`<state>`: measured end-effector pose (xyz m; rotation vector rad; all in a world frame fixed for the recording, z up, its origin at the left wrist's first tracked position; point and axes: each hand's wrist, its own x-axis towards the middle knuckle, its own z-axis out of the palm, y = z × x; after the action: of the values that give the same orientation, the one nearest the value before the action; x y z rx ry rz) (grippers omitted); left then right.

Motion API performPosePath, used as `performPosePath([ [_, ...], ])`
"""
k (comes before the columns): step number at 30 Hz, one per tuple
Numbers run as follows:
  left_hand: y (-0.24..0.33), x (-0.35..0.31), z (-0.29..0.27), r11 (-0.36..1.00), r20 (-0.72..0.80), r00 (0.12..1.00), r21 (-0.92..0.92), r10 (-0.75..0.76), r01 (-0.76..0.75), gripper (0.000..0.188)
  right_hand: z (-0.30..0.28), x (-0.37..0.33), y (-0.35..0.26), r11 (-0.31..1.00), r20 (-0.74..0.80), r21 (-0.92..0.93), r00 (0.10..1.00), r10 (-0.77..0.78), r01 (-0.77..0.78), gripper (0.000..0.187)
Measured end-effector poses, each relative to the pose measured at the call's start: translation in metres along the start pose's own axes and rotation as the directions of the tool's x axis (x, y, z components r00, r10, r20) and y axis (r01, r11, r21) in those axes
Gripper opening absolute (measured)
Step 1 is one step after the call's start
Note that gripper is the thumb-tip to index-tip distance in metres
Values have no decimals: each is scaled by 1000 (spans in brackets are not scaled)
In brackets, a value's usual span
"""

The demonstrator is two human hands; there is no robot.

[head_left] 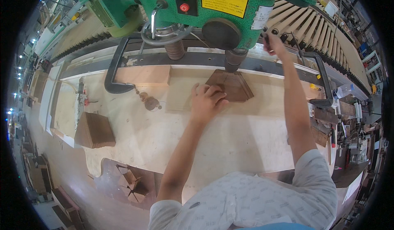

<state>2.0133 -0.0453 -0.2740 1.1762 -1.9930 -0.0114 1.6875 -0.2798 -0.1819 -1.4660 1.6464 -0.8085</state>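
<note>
A dark brown, angular wooden block [234, 86] lies on a pale board beneath the chuck [235, 59] of a green drill press [250, 29]. My left hand [207, 100] holds the block's near left side, its fingers bent over the wood. Any bit below the chuck is hidden or too small to make out. At the machine's right side, my right hand [274, 45] is closed around a dark feed handle [264, 35], partly covered by the fingers.
Black clamps hold the fence at left [113, 76] and right [326, 82]. A light wood strip [143, 75] lies by the left clamp, with wood shavings [151, 103] nearby. A larger brown block [95, 130] stands at the worktable's left. Long slats [316, 27] fill the back right.
</note>
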Motion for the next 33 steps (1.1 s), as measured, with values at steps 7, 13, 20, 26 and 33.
performPosePath([
  [7, 6, 1, -2, 999, 53, 998, 12, -46, 46, 26, 91, 16, 17, 938, -64, 320, 991, -117, 131, 42],
  [13, 7, 3, 1, 999, 66, 997, -17, -42, 43, 27, 123, 35, 25, 908, -113, 374, 981, -158, 190, 40],
  [20, -17, -4, -25, 996, 82, 993, 10, -84, 84, 22, 160, 80, 49, 860, -63, 475, 982, -178, 187, 37],
  [26, -8, -5, 12, 1000, 107, 994, -7, -14, 15, 31, 51, 141, 157, 667, -230, 712, 971, -69, 216, 36],
  [33, -8, -28, 6, 997, 154, 986, 62, -58, 49, 30, -61, 50, 19, 895, -657, -351, 609, -444, 273, 67],
])
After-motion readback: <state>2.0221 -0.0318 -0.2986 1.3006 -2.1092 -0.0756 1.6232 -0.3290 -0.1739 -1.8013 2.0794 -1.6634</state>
